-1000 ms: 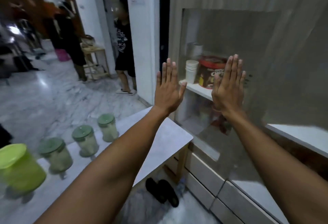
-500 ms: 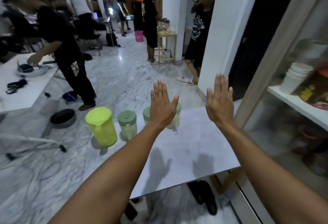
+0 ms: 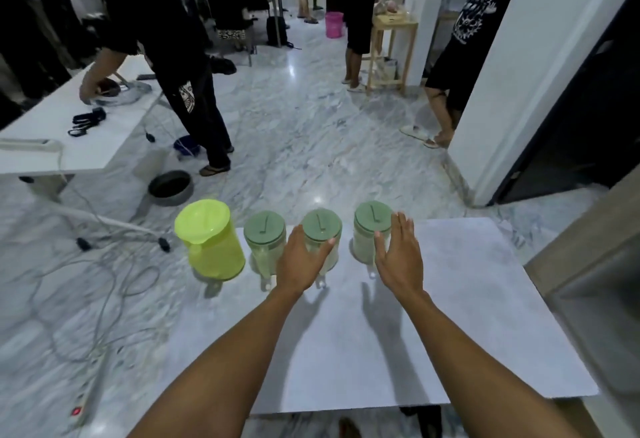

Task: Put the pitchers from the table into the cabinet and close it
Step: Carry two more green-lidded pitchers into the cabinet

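- The left hand [image 3: 300, 261] reaches forward over the white table [image 3: 450, 316], palm down, fingers spread loosely, thumb out to the right. It sits in front of the gap between the left clear pitcher [image 3: 265, 243] and the middle clear pitcher [image 3: 322, 240], its fingertips overlapping them in the view; whether it touches either I cannot tell. It has hold of nothing.
- The right hand [image 3: 400, 257] is stretched forward too, fingers straight and close together, thumb spread left toward the right clear pitcher [image 3: 369, 236]. It lies just beside that pitcher's right side, open, with nothing in its grasp.
- Both forearms are bare and run up from the bottom edge of the view, casting shadows on the tabletop.
- Four pitchers stand in one row along the far edge of the table: one lime-green pitcher [image 3: 211, 240] at the left end, opaque, with a matching lid and a spout facing the camera; then three clear pitchers with dull green round lids.
- All four lids are on. What the clear pitchers contain cannot be told; their walls look pale and cloudy.
- The pitchers stand upright, near each other but apart.
- The cabinet [image 3: 595, 285] shows only as a tan and grey corner at the right edge, beside the table.
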